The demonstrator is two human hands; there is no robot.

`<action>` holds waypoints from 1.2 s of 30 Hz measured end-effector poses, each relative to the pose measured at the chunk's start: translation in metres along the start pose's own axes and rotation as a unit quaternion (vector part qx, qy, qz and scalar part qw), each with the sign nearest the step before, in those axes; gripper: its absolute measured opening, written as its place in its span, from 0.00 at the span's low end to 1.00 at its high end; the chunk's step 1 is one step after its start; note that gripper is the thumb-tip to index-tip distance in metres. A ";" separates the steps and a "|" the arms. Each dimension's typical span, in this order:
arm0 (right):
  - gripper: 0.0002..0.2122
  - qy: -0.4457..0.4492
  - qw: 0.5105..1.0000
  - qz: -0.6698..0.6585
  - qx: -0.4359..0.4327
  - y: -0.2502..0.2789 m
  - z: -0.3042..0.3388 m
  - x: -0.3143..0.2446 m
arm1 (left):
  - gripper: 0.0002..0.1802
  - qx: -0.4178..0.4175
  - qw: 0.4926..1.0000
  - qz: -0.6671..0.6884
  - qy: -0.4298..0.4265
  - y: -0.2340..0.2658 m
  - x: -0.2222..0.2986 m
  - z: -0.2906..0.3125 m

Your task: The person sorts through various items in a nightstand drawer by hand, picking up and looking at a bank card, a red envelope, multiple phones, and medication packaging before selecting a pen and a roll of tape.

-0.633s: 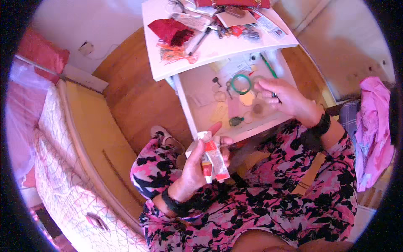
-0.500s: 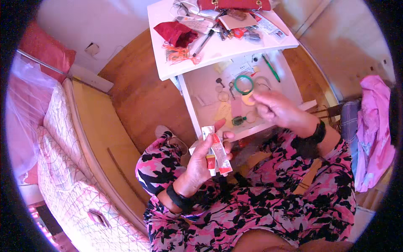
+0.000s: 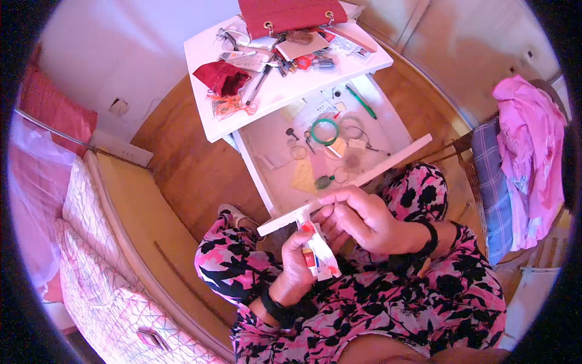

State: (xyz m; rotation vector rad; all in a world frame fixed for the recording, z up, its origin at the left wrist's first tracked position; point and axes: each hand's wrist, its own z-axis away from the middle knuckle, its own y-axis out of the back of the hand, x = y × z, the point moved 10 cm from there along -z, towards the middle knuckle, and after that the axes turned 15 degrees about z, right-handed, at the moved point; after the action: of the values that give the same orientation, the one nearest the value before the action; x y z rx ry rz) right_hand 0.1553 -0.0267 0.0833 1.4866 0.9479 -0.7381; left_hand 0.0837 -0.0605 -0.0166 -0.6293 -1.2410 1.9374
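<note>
My left hand (image 3: 295, 267) is closed round a few squeeze tubes (image 3: 321, 250), white with red and yellow parts, held in front of the open drawer. My right hand (image 3: 370, 221) has come up against the upper end of the tubes, its fingers bent and pressed together. What lies between its fingertips, if anything, is hidden. Just beyond both hands is the white drawer (image 3: 282, 222). Inside it lie a green bangle (image 3: 325, 131), a green pen (image 3: 362, 102), a dark green tag-like piece (image 3: 324, 181), a black key (image 3: 290, 132) and some rings and papers.
Above the drawer, the white cabinet top (image 3: 221, 124) carries a red handbag (image 3: 291, 17), a dark red pouch (image 3: 222, 77), pens and small clutter. A bed (image 3: 115, 273) stands at the left. Pink clothing (image 3: 527, 164) and a plaid cloth (image 3: 490, 188) hang at the right.
My right hand has moved from over the drawer down and left to the tubes. The left hand still grips them, slightly lower in the picture. The whole view has shifted.
</note>
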 end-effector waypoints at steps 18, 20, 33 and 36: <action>0.15 0.262 0.921 0.277 0.081 -0.040 0.031 -0.031 | 0.30 -0.015 0.999 0.038 -0.025 0.014 0.000 -0.001; 0.15 0.262 0.921 0.277 0.083 -0.039 0.028 -0.031 | 0.32 -0.027 0.999 0.026 -0.019 0.014 0.000 0.000; 0.16 0.298 0.894 0.300 0.149 -0.030 0.030 -0.047 | 0.35 -0.015 0.999 0.047 0.019 0.020 -0.011 0.000; 0.15 0.281 0.893 0.323 0.135 -0.035 0.032 -0.043 | 0.34 -0.044 0.997 0.062 0.014 0.014 -0.012 -0.001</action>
State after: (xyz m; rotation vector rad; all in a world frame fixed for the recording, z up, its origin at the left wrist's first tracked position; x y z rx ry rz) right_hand 0.1060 -0.0649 0.0999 2.1709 0.6927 0.0714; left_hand 0.0871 -0.0732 -0.0293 -0.7922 -1.3039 1.9755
